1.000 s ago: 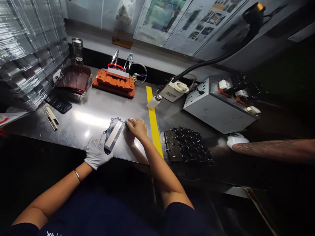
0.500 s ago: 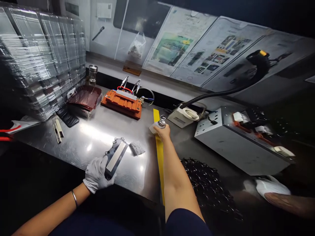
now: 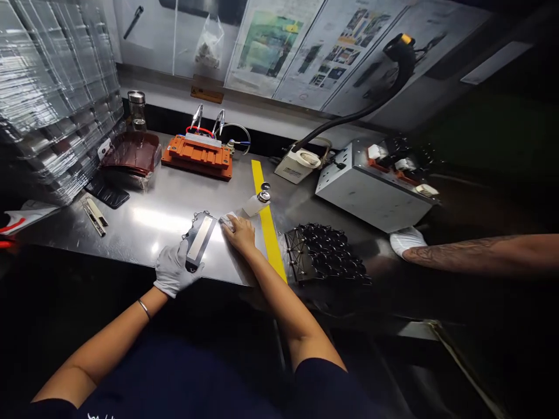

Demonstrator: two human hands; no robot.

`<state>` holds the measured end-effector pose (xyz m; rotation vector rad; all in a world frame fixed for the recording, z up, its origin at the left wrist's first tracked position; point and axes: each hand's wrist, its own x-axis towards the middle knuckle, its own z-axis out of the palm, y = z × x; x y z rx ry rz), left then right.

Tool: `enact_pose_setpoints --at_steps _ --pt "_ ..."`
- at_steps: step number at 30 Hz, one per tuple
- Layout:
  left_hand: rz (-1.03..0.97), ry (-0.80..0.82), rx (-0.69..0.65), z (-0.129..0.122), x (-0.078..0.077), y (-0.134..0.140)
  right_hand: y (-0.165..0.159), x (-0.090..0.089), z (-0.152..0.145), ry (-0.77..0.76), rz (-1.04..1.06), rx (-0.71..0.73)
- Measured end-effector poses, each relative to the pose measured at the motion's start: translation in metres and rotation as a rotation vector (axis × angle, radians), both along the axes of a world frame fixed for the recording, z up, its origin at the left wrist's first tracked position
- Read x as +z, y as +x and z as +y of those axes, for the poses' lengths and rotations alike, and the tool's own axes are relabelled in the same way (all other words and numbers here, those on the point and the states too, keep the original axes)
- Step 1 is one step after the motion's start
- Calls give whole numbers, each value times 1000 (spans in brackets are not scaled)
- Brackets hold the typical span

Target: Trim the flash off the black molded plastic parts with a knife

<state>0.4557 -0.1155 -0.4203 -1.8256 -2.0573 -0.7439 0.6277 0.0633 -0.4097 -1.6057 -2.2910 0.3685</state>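
Gloved left hand (image 3: 172, 269) on a black part (image 3: 201, 240), bare right hand (image 3: 240, 233) at a pale cloth (image 3: 227, 220).
The left fingers clamp the part's near end at the table's (image 3: 131, 233) edge; the right fingers cover the cloth at the part's two o'clock, their grip impossible to tell. An open-lidded bottle (image 3: 257, 203) sits at the right hand's one o'clock, an orange fixture (image 3: 198, 154) at the part's twelve.

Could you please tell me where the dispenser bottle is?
In the head view, the dispenser bottle is just left of centre, by the yellow tape strip, just beyond the right hand.
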Motion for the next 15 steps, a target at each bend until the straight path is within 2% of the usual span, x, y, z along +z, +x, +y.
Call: enact_pose_setpoints --at_steps 2,6,7,10,12,14,15 --pt "-21 -37 -8 0 2 0 2 9 7 -5 -24 -12" --pt "-49 -86 -13 0 4 1 30 46 50 151 63 -294" --pt "-49 -87 -12 0 4 1 38 55 62 152 75 -329" --pt "-33 -73 0 0 3 1 51 73 82 89 69 -292" --pt "-38 -64 8 0 3 1 44 74 73 100 67 -285" --pt "-86 -77 7 0 4 2 26 65 46 135 59 -216" --pt "-119 -89 8 0 5 2 13 58 27 145 52 -136"
